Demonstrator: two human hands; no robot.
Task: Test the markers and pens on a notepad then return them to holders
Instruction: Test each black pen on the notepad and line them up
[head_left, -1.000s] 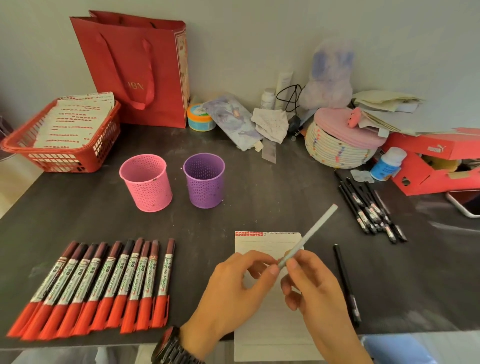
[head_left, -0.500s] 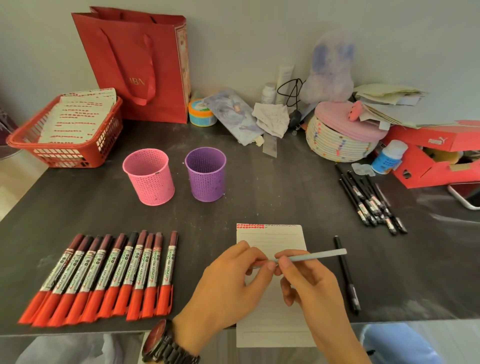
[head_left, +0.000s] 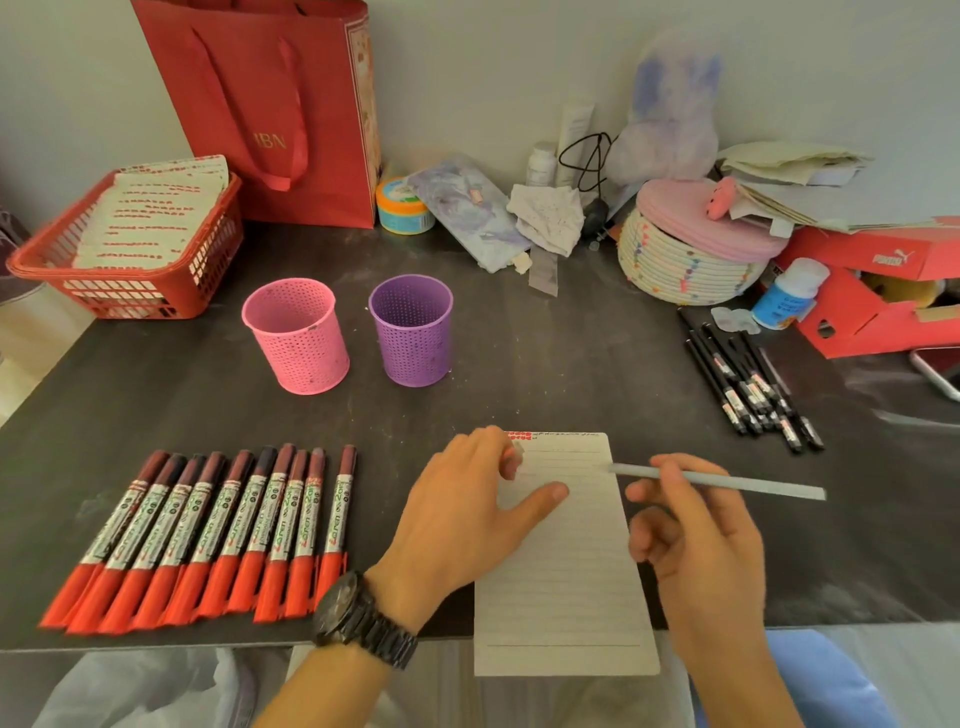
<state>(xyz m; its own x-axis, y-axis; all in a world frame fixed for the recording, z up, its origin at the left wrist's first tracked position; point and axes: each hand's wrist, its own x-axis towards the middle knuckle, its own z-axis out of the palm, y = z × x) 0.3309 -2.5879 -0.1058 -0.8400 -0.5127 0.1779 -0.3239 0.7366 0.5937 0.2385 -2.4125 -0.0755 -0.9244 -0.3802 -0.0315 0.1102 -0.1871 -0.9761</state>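
A dark matte worktop (head_left: 519, 353) meets a pale wall. A lined white notepad (head_left: 566, 582) overhangs its near edge. The right hand (head_left: 696, 530) has its grip narrowed on a slim pale-grey pen (head_left: 753, 484), the tip at the pad's right edge. The left hand (head_left: 462, 519) lies on the pad; its fingertips are blurred, so I cannot tell its grip.

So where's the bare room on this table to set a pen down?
Bare table lies between the pink holder and purple holder and the notepad, and from the purple holder across to the black pens. Crowded: red markers front left, the back edge from red bag to shoebox, and beside the notepad where the right hand holds a white pen.
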